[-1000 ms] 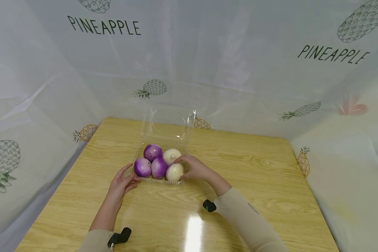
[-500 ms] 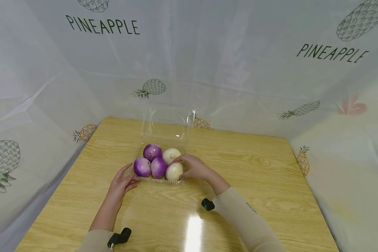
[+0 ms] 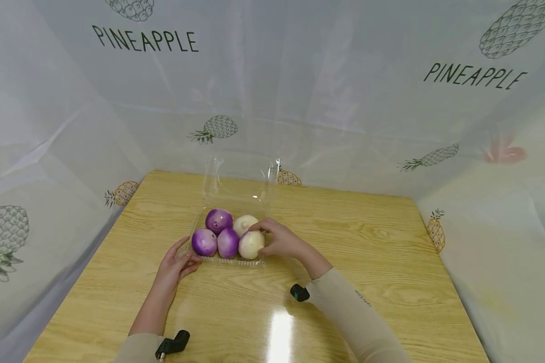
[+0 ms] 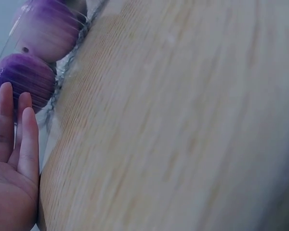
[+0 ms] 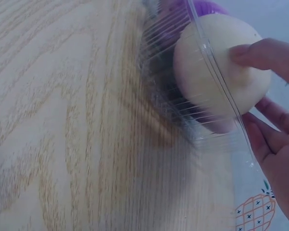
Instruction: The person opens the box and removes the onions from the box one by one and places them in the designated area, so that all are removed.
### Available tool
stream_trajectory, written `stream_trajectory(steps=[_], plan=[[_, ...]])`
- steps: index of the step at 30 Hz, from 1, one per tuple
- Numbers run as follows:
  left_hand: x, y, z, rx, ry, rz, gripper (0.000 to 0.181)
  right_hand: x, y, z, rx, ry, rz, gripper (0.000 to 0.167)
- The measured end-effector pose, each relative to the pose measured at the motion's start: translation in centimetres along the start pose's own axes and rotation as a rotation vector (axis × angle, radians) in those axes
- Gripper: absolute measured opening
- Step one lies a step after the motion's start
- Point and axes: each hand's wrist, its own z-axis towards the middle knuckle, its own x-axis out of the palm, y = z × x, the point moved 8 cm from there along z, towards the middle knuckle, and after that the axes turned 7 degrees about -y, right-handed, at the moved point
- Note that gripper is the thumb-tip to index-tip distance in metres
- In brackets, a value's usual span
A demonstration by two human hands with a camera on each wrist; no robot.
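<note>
Since the earlier frame, the front pale onion [image 3: 251,245] has shifted slightly, now overlapping more of the rear pale onion [image 3: 243,225]. It sits at the right front corner of a clear container [image 3: 254,262] on the bench [image 3: 345,252]. Reaching in from the right with bent wrist, the right hand [image 3: 281,242] pinches it between thumb and fingers. At the left front corner, the left hand [image 3: 173,264] lies with fingers extended and slightly apart, beside three purple onions [image 3: 204,243]. Its thumb is out of the left wrist view, which also cuts off the onions. The right wrist view crops the right hand, and the transparent raised lid [image 3: 240,189] is hard to make out.
</note>
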Motion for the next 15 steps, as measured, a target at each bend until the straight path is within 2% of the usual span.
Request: stream_trajectory(steps=[9, 15], plan=[[-0.1, 0.1, 0.0, 0.005, -0.006, -0.004, 0.049, -0.5, -0.1, -0.1, -0.023, -0.059, 0.118, 0.057], [0.0, 0.0, -0.1, 0.006, -0.008, -0.003, 0.048, -1.3, 0.2, -0.2, -0.022, -0.151, 0.199, 0.059]])
